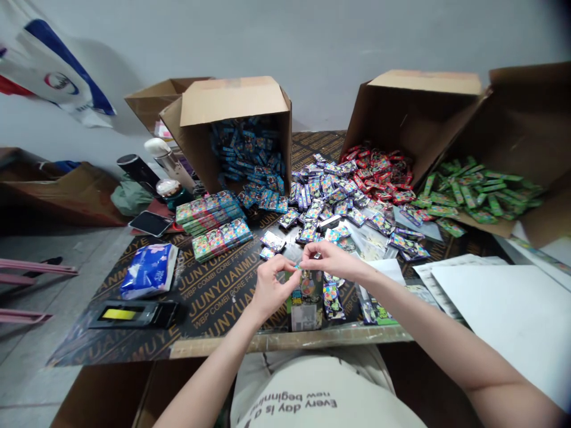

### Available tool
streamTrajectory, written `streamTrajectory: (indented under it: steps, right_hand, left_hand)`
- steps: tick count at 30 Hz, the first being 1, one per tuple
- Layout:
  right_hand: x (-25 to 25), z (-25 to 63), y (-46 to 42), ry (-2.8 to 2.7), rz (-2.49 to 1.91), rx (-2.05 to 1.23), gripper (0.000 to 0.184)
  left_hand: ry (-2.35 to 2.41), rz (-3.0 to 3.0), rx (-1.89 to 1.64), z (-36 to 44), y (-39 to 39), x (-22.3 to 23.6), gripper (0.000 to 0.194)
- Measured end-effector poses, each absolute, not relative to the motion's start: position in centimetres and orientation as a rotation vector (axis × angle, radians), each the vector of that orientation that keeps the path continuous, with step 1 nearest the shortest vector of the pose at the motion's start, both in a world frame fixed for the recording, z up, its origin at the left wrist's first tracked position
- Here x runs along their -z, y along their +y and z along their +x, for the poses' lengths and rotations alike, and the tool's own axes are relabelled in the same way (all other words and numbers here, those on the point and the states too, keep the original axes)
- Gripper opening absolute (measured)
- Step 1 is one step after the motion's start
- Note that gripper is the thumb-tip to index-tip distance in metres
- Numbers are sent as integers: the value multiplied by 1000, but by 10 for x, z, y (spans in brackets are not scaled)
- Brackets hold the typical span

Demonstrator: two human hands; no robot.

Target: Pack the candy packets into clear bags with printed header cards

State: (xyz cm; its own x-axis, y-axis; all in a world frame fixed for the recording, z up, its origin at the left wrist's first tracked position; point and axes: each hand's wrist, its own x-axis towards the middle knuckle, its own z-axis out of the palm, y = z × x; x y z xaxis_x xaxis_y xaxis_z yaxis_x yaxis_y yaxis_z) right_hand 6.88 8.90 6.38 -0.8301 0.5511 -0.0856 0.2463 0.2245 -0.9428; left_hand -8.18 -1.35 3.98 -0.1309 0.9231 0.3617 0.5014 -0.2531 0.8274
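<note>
My left hand (pixel 275 284) and my right hand (pixel 329 260) meet in front of me, thumb and fingers pinched together. Between the fingertips is something tiny and bluish, too small to name. Directly below them, at the table edge, stands a dark printed packet (pixel 307 297) with a greyish lower panel; the fingers hide its top. To its right lies a small purple-black packet (pixel 332 302) with coloured dots. Past my hands spreads a loose heap of similar purple packets (pixel 328 184). A printed pouch (pixel 377 303) lies under my right forearm.
Open cartons hold blue packets (pixel 250 148), red packets (pixel 386 172) and green packets (pixel 486 187). Stacked multicoloured packets (pixel 220 238) stand at left, near a tissue pack (pixel 149 270), a phone (pixel 150 223), a black tape dispenser (pixel 134 314) and bottles (pixel 167 160). White sheets (pixel 504 309) lie at right.
</note>
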Motion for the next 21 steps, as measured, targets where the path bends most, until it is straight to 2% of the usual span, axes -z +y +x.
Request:
streamTrajectory:
  steps: [4, 7, 10, 11, 14, 17, 21]
  right_hand:
    - [-60, 67, 91, -2207, -778, -1671, 22]
    - [-53, 66, 91, -2183, -816, -1634, 24]
    - [-46, 66, 86, -2017, -838, -1690, 23]
    - [-45, 67, 83, -1939, -838, -1727, 24]
    - [-43, 66, 69, -1771, -846, -1776, 26]
    - [-43, 62, 56, -1712, -821, -1736, 24]
    - [-37, 69, 68, -1725, -872, -1478, 25]
  left_hand:
    - [1646, 1699, -1438, -75, -11, -33, 21]
    - [1652, 1645, -1463, -72, -10, -30, 21]
    - [1636, 1429, -1461, -72, -11, -24, 20]
    - [1574, 1309, -1442, -73, -12, -19, 25]
    - [1147, 991, -1208, -76, -16, 8, 49]
    - [689, 858, -870, -78, -21, 40, 57]
    - [593, 911, -764, -83, -19, 38, 69]
